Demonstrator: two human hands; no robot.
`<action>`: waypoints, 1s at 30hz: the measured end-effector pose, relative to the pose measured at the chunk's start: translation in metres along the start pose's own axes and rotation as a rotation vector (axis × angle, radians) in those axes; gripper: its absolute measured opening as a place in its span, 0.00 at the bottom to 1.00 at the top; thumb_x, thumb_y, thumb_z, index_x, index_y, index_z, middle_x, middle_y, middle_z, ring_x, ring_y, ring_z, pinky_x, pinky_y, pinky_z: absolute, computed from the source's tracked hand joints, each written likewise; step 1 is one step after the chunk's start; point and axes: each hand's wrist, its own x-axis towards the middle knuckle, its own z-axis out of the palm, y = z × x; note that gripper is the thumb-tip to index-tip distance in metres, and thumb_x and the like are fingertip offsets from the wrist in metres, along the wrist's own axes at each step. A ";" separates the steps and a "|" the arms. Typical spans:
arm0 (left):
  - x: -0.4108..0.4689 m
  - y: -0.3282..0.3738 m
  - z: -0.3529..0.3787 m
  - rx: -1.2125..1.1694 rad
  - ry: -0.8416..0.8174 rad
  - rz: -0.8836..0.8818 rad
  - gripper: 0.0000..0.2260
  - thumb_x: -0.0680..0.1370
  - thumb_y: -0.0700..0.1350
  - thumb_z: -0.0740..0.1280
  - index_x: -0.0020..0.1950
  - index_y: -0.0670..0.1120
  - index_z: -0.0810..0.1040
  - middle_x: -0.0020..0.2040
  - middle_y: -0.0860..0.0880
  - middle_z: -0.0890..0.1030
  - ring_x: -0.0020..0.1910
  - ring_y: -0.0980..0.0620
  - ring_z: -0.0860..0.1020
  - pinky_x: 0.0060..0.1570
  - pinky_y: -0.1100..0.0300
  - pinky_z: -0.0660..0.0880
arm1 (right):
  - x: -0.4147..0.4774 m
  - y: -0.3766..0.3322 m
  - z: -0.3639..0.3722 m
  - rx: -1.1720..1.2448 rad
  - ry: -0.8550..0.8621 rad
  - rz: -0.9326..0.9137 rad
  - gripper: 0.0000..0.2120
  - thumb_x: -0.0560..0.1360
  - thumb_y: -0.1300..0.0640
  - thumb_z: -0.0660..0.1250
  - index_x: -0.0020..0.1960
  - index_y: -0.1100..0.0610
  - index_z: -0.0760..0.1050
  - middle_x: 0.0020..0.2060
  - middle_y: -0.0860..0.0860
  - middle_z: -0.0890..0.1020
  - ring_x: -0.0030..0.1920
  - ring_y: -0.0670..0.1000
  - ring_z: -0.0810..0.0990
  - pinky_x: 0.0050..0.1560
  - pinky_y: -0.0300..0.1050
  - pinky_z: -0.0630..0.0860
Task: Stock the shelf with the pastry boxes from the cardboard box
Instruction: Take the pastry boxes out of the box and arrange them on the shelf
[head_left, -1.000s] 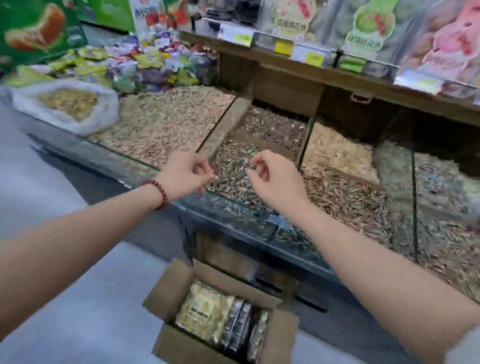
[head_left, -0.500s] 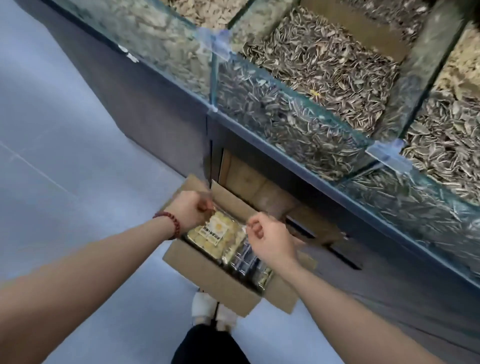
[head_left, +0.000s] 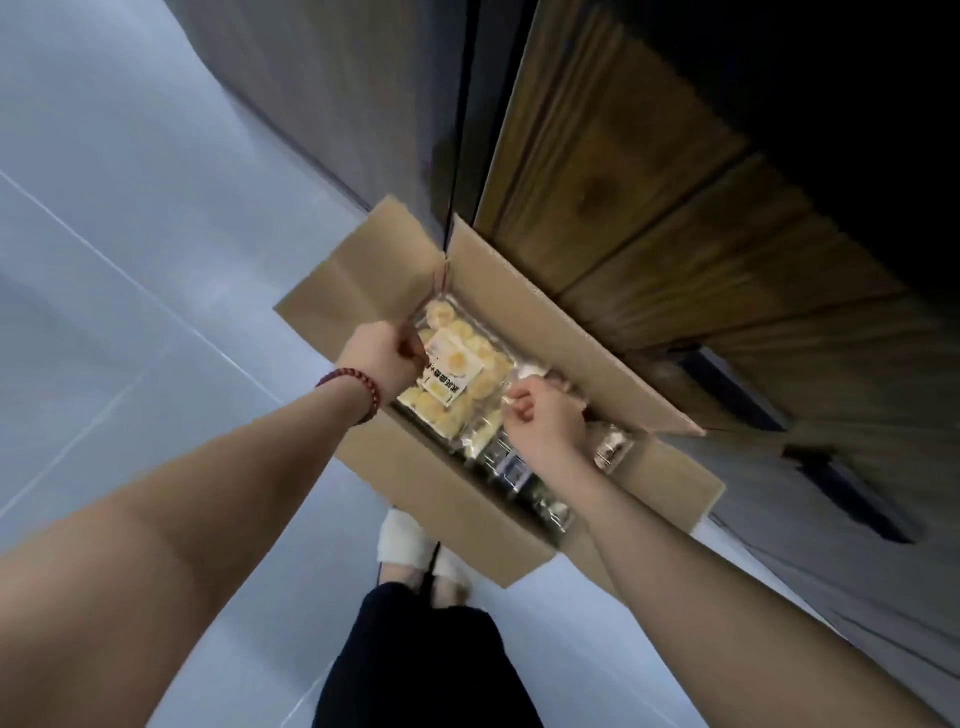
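An open cardboard box (head_left: 452, 493) stands on the floor against the base of the display. On top inside lies a clear pastry box (head_left: 460, 371) of round yellow pastries with a white label. My left hand (head_left: 387, 356) is closed on its left edge. My right hand (head_left: 545, 421) is closed on its right edge. More clear pastry boxes (head_left: 519, 470) stand on edge beneath and to the right, partly hidden by my right arm.
The display's wooden panel (head_left: 649, 208) and dark base rise right behind the box. Grey tiled floor (head_left: 130, 260) spreads to the left. My feet in white shoes (head_left: 410, 545) stand just in front of the box.
My view has dropped from the seed bins down to the floor. Both hands went from above the bins into the cardboard box and closed on the top pastry box's edges.
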 end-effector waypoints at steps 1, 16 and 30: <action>0.008 -0.006 0.007 -0.001 0.006 -0.001 0.08 0.71 0.35 0.62 0.39 0.43 0.79 0.39 0.44 0.84 0.40 0.46 0.82 0.45 0.50 0.81 | 0.010 0.002 0.011 -0.002 -0.015 0.003 0.06 0.76 0.58 0.65 0.52 0.54 0.77 0.45 0.50 0.80 0.43 0.50 0.77 0.45 0.40 0.74; 0.107 -0.102 0.095 0.150 0.026 -0.085 0.18 0.76 0.46 0.65 0.64 0.41 0.72 0.59 0.41 0.76 0.56 0.43 0.76 0.51 0.55 0.74 | 0.102 0.028 0.136 0.136 -0.235 0.215 0.24 0.77 0.54 0.65 0.68 0.64 0.65 0.63 0.60 0.72 0.62 0.58 0.73 0.55 0.43 0.70; 0.134 -0.107 0.114 0.225 -0.097 -0.220 0.35 0.73 0.44 0.70 0.74 0.41 0.55 0.70 0.39 0.64 0.69 0.41 0.66 0.67 0.50 0.66 | 0.127 0.066 0.150 0.631 -0.089 0.579 0.22 0.73 0.59 0.66 0.65 0.62 0.66 0.52 0.54 0.77 0.50 0.54 0.77 0.53 0.47 0.74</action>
